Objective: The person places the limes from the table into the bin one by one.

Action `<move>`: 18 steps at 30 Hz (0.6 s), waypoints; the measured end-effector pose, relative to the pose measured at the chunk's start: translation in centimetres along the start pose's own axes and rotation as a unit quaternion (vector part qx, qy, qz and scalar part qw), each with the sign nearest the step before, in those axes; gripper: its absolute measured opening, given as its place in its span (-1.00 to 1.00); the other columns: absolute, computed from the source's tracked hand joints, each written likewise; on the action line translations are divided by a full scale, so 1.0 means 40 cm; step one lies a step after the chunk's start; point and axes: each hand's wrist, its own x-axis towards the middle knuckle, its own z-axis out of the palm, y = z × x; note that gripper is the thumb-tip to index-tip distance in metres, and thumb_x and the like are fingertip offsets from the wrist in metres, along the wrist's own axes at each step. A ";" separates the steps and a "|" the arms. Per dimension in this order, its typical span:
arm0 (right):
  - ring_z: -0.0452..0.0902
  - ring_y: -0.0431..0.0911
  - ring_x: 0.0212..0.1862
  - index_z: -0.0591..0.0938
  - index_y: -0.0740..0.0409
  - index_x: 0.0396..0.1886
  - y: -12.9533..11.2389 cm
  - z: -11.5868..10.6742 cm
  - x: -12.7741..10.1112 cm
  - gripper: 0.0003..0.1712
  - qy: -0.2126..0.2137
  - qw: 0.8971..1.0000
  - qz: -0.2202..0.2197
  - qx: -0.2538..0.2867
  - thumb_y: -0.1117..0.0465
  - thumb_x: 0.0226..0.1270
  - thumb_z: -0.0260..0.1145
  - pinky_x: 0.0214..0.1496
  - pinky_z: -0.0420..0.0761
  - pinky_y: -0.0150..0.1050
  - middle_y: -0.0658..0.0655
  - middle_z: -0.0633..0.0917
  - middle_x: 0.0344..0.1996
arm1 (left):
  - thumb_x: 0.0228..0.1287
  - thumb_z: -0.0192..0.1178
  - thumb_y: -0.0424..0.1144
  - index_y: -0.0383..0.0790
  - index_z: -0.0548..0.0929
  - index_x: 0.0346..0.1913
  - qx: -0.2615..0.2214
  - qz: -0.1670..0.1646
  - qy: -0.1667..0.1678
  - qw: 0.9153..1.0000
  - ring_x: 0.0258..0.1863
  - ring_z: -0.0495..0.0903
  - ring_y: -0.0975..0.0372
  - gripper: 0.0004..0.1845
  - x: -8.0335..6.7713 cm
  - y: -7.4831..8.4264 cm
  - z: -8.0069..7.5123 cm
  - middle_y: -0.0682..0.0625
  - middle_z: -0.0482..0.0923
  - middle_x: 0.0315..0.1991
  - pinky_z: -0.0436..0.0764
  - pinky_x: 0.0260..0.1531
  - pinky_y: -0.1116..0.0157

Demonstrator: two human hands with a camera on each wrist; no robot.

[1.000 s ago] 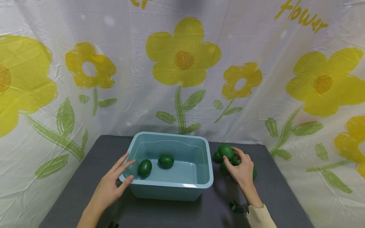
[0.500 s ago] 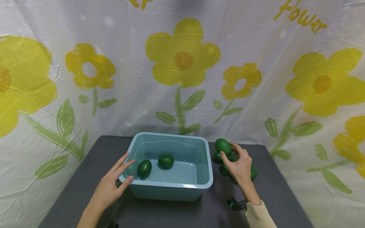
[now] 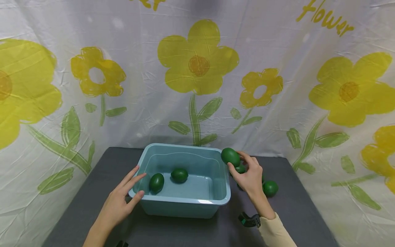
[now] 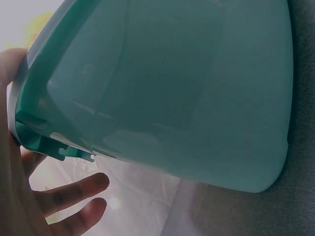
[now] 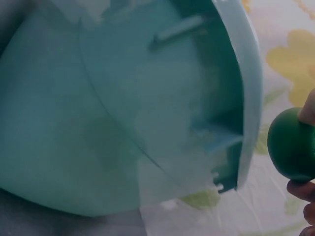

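1. Head view: the right hand (image 3: 248, 176) pinches a dark green egg (image 3: 230, 156) between thumb and fingertips, lifted off the desk (image 3: 80, 206) and held just above the right rear corner of the light blue tub (image 3: 185, 200). The left hand (image 3: 118, 202) rests against the tub's front left corner, fingers straight and spread over the rim, thumb along the outer wall. Two more green eggs lie on the tub floor towards its left side: one (image 3: 156, 182) near the front left wall, the other (image 3: 179, 175) just beside it, further back. On the desk to the right of the tub sits a loose green egg (image 3: 270, 188), with another (image 3: 240, 168) partly hidden behind the right hand. A flower-printed cloth (image 3: 197, 68) hangs behind the desk.

2. Left wrist view: the tub's outer wall (image 4: 187, 98) and rim fill the picture. The left hand's fingers (image 4: 74, 191) lie stretched out and apart below the rim, the palm close against the corner.

3. Right wrist view: the underside of the tub's rim and wall (image 5: 147, 123) take up the left and middle. At the right edge, the held egg (image 5: 291, 145) shows beside the rim, with fingertips (image 5: 302, 189) curled under it.
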 end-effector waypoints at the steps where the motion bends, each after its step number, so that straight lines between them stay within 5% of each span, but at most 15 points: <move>1: 0.52 -0.03 -0.38 0.78 0.14 0.12 -0.004 0.004 0.000 -0.47 -0.004 1.000 0.002 0.004 0.13 0.13 0.64 -0.38 0.54 -0.12 0.25 0.79 -0.26 | 0.50 0.33 -0.08 0.04 0.55 0.50 0.000 0.001 0.000 1.000 0.35 0.55 -0.21 -0.45 0.000 0.000 0.000 -0.03 0.22 0.66 0.67 -0.30 -0.03; 9: 0.62 0.20 -0.25 0.76 0.18 0.15 -0.027 0.028 -0.001 -0.45 -0.045 0.999 -0.006 0.028 0.14 0.14 0.61 -0.34 0.62 0.08 0.29 0.80 -0.22 | 0.50 0.32 -0.07 0.04 0.55 0.50 -0.002 0.001 0.000 1.000 0.38 0.51 -0.23 -0.44 -0.002 -0.001 0.001 -0.03 0.22 0.66 0.66 -0.14 -0.28; 13: 0.63 0.18 -0.22 0.76 0.17 0.14 -0.034 0.034 0.000 -0.46 -0.071 0.997 -0.013 0.034 0.13 0.15 0.61 -0.27 0.60 0.01 0.27 0.82 -0.20 | 0.50 0.32 -0.07 0.03 0.55 0.50 -0.002 0.001 0.001 1.000 0.41 0.49 -0.24 -0.44 -0.002 0.001 0.000 -0.03 0.22 0.66 0.61 -0.06 -0.36; 18: 0.64 0.19 -0.23 0.76 0.17 0.14 -0.031 0.040 0.001 -0.46 -0.089 0.995 -0.011 0.034 0.12 0.15 0.62 -0.26 0.58 -0.05 0.27 0.83 -0.19 | 0.50 0.33 -0.07 0.05 0.55 0.50 -0.002 0.000 0.002 1.000 0.38 0.52 -0.23 -0.44 -0.001 0.000 0.000 -0.04 0.23 0.66 0.68 -0.17 -0.24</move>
